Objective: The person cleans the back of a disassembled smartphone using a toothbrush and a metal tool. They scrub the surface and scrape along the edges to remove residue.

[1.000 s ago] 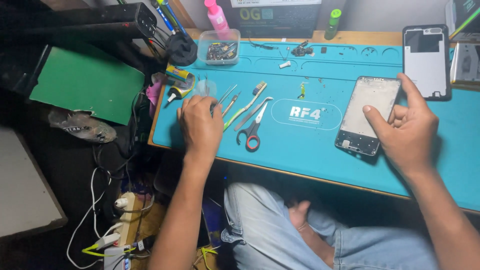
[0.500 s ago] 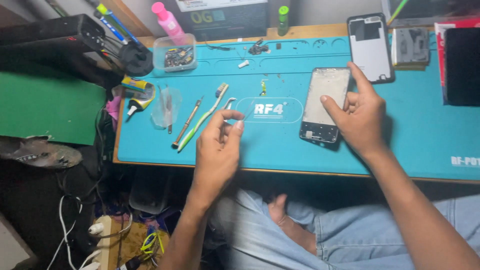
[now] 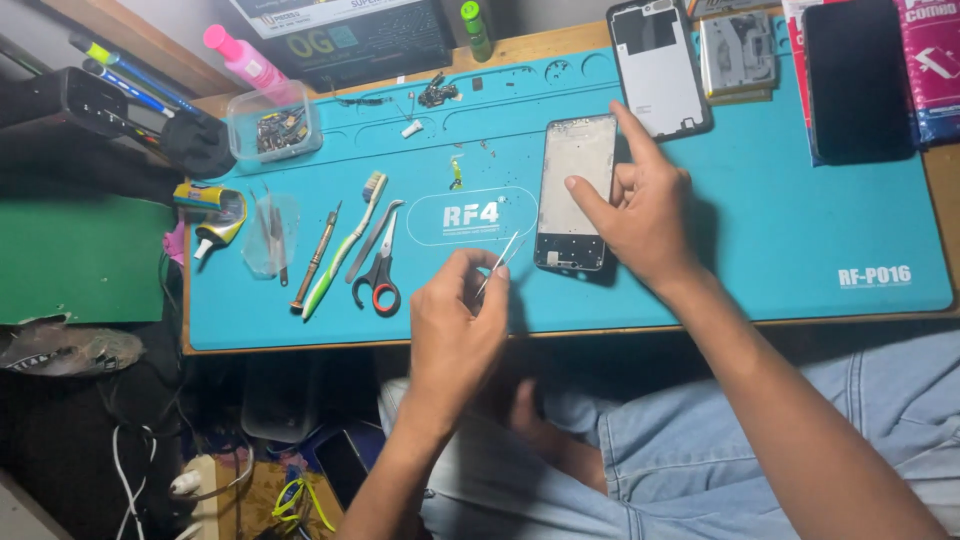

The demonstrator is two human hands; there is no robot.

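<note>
1. A clear plastic tub [image 3: 274,133] is sitting at the far left corner of the teal work mat [image 3: 780,220], holding a tangle of small dark and metallic parts.
2. The left hand [image 3: 455,330] is pinching slim metal tweezers [image 3: 498,262] between thumb and fingertips, their points slanting up toward the phone frame [image 3: 572,190].
3. The right hand [image 3: 640,205] is resting on that frame, thumb and forefinger touching its right edge; it is bracing the frame rather than gripping it.
4. The frame is lying flat near the mat's centre, a thin dark rectangle with a pale inner panel.
5. A black-rimmed grey back cover [image 3: 656,68] is lying just beyond it.
6. Left of the tweezers, red-handled scissors [image 3: 380,277], a green-handled toothbrush [image 3: 345,245] and a brown-handled screwdriver [image 3: 314,260] are lying side by side.
7. A pink bottle [image 3: 245,62] and a green-capped bottle [image 3: 476,27] are standing by a dark box [image 3: 345,35] at the back edge.
8. A white oval outline with lettering is marking the mat's centre.
</note>
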